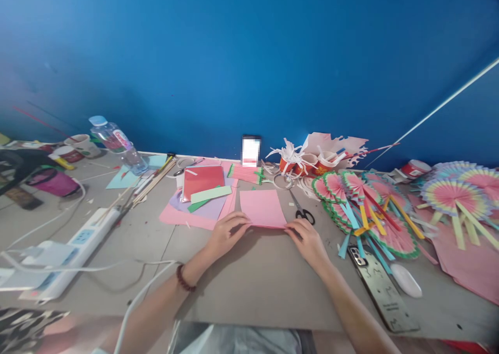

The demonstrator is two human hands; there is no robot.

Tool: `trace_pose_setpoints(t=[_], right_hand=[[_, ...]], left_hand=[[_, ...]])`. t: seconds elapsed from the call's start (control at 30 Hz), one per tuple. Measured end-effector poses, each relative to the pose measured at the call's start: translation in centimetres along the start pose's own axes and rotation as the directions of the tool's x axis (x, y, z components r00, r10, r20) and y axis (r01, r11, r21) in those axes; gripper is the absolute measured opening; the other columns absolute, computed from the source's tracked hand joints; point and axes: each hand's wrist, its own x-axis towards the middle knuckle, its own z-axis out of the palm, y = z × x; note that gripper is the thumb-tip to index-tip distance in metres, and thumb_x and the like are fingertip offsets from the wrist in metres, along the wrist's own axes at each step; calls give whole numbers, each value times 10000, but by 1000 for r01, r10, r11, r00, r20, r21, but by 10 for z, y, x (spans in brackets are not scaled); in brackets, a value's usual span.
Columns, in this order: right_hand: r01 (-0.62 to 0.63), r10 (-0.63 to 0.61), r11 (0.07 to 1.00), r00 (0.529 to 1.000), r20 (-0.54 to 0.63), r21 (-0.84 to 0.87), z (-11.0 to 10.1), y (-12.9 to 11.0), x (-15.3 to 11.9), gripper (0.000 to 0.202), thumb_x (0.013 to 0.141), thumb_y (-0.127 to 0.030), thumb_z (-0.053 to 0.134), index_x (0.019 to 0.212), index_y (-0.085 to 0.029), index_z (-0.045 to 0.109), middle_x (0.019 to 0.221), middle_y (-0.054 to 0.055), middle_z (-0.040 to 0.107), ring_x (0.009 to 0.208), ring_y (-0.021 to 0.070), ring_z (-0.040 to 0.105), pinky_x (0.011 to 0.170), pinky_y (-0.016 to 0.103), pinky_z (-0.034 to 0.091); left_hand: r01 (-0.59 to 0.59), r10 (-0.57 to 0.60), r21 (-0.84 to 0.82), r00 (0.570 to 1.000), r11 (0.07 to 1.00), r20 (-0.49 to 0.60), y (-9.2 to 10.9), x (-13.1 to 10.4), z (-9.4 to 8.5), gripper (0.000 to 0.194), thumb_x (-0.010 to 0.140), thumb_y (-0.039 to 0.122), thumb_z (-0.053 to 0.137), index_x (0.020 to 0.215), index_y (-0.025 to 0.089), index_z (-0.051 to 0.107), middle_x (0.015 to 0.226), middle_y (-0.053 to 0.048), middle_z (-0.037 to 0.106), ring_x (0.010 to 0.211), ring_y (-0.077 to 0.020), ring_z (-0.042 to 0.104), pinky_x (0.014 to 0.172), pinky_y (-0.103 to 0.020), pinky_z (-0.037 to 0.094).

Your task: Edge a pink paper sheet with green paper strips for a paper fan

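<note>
A square of pink paper [262, 207] lies in front of me, its near edge slightly raised off the table. My left hand [228, 233] pinches the near left corner between thumb and fingers. At the near right corner, my right hand [306, 239] pinches the same edge. Just behind the pink paper sits a pleated pink strip with green edges [246, 173]. Black-handled scissors [304, 216] rest to its right. On the left, a red sheet [202, 182], a light green strip [211, 194] and a purple sheet lie stacked on larger pink paper [187, 217].
Paper fans [454, 195] and a phone [382, 286] with a white case [406, 280] are at right. Cups with paper scraps [325, 161] stand at the back. A power strip [78, 250], a bottle [119, 143] and a white cable [130, 312] are at left.
</note>
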Motion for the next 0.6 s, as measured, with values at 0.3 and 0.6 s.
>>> trace_pose_setpoints(t=[0.3, 0.6], right_hand=[[31, -32, 999, 999, -32, -20, 2, -3, 0, 187, 889, -227, 500, 802, -193, 662, 814, 70, 621, 800, 199, 593, 737, 324, 502], [-73, 61, 993, 990, 126, 90, 3, 2, 3, 224, 886, -247, 487, 836, -209, 703, 863, 71, 664, 827, 204, 615, 765, 336, 501]], left_hand=[[-254, 175, 392, 958, 884, 226, -10, -3, 4, 135, 869, 244, 546, 977, 206, 617, 920, -52, 624, 849, -162, 545, 753, -311, 431], [-182, 82, 404, 964, 896, 253, -15, -5, 10, 202, 926, 223, 450, 858, 192, 638, 811, -22, 658, 759, -151, 572, 699, -300, 384]])
